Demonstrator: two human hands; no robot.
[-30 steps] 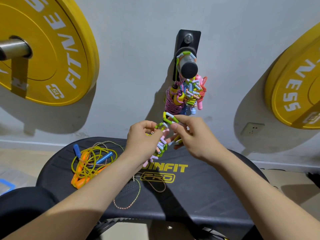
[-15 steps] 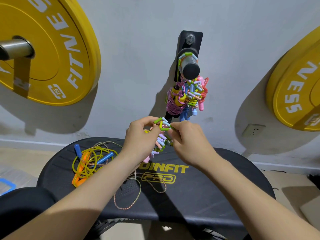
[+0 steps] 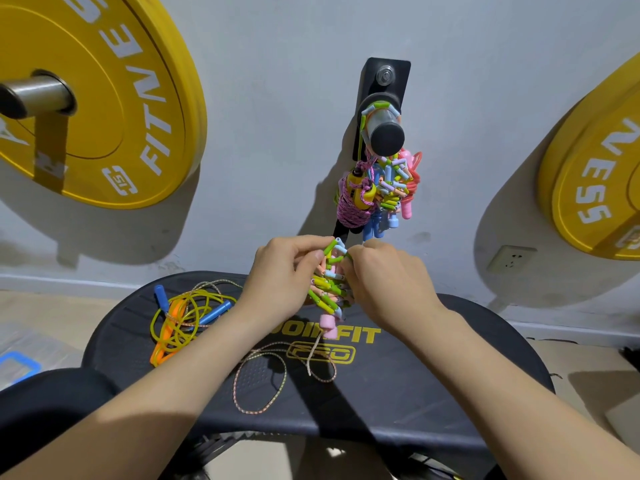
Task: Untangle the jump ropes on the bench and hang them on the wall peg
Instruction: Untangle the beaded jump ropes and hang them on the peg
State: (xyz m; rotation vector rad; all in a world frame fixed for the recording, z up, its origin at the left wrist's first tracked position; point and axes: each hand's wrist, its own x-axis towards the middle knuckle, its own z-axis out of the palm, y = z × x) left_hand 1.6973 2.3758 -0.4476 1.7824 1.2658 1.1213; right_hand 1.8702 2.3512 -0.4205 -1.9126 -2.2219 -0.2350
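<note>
- Curling round a bunched green, pink and blue plastic beaded jump rope (image 3: 329, 289), the left hand (image 3: 280, 275) at its nine o'clock and the right hand (image 3: 388, 275) at its three o'clock both pinch its top loop, holding it in the air above the bench. The fingertips sit tucked among the beads, so which strands each one grips cannot be told.
- A pink foam handle (image 3: 327, 327) hangs at the bundle's six o'clock; a second handle cannot be made out.
- The black padded bench (image 3: 450, 375) has its yellow lettering partly covered by the bundle, and both forearms cross its near edge.
- At the bench's nine o'clock lies a tangle of yellow plastic rope (image 3: 183, 317) with blue and orange handles. A thin speckled cord (image 3: 259, 386) loops at six o'clock and passes behind the left forearm.
- At twelve o'clock, the black-capped metal wall peg (image 3: 386, 133) carries a cluster of hung ropes (image 3: 377, 192), too knotted to count.
- A yellow rubber weight plate (image 3: 104, 116) at ten o'clock and a second plate (image 3: 595, 188) at three o'clock are cut by the frame edges.
</note>
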